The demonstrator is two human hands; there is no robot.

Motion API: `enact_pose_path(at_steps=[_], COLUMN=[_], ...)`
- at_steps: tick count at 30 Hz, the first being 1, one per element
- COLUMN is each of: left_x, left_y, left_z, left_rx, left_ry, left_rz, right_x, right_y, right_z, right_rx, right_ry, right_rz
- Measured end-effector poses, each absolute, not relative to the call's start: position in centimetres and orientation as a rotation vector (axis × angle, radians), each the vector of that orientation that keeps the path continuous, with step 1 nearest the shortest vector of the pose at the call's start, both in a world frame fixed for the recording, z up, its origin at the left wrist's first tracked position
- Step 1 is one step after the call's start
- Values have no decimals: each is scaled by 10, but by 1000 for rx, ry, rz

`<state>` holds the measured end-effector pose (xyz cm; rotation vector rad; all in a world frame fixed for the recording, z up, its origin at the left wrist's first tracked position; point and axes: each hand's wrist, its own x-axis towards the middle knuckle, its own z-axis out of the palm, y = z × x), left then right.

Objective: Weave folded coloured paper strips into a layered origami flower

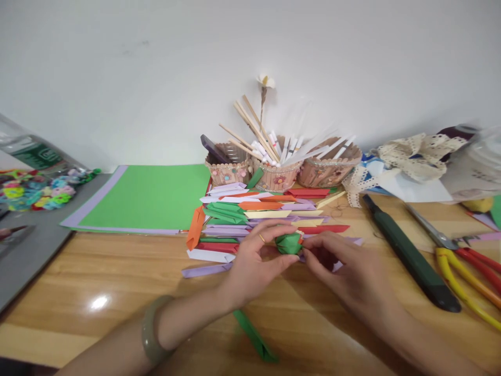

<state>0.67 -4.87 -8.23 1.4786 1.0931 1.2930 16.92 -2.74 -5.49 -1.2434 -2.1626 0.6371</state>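
Between the thumb and fingers of my left hand is a small folded green paper piece, with a bit of orange and white at its right side. My right hand pinches at the right edge of that piece; its exact hold there is partly hidden by the fingers. Behind and beside both hands lie many folded paper strips in green, purple, white, orange, red and yellow. One green folded strip lies alone on the table below my left wrist.
Green paper sheets lie at left beside a grey board. Decorated baskets with sticks and pens stand against the wall. On the right are a dark green tool, yellow-handled scissors and lace ribbon.
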Motion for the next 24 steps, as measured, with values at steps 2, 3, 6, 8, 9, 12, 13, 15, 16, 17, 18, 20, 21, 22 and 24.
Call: enact_pose_path(at_steps=[2,3,6,8,9,12,13,15,16,17,18,20,21,22,24], left_x=[7,7,7,7,7,6,6,6,6,6,6,7,7,7,8], left_y=[-49,-49,-49,-49,-49,-48,-48,-48,-48,-48,-48,-47,-47,-47,-48], left_z=[-82,-81,-81,-81,-81,-82,-82,-83,-83,-83,-83,-83,-83,-83,-84], left_rx=[1497,1502,1510,1498,1488,1461,1458,1454,1448,1441,1432,1407,1389,1369,1324], left_ry=[1107,1112,1122,1124,1124,1120,1115,1090,1075,1061,1049,1030,1016,998,955], left_rz=[1286,1283,1286,1300,1306,1323,1328,1332,1333,1329,1326,1319,1314,1308,1291], right_x=[169,169,169,169,169,172,174,178,181,183,185,188,190,190,190], right_y=[-29,-29,-26,-22,-20,-14,-12,-9,-8,-7,-6,-5,-5,-5,-5], right_z=[-56,-55,-50,-46,-45,-44,-45,-47,-49,-50,-51,-52,-52,-52,-52], right_rx=[-1271,-1275,-1249,-1234,-1231,-1229,-1226,-1212,-1199,-1184,-1171,-1164,-1171,-1182,-1205], right_ry=[-2152,-2136,-2028,-1917,-1861,-1737,-1711,-1686,-1685,-1693,-1709,-1743,-1752,-1753,-1744], right_rz=[665,722,1009,1210,1300,1528,1590,1699,1742,1773,1794,1817,1823,1828,1832])
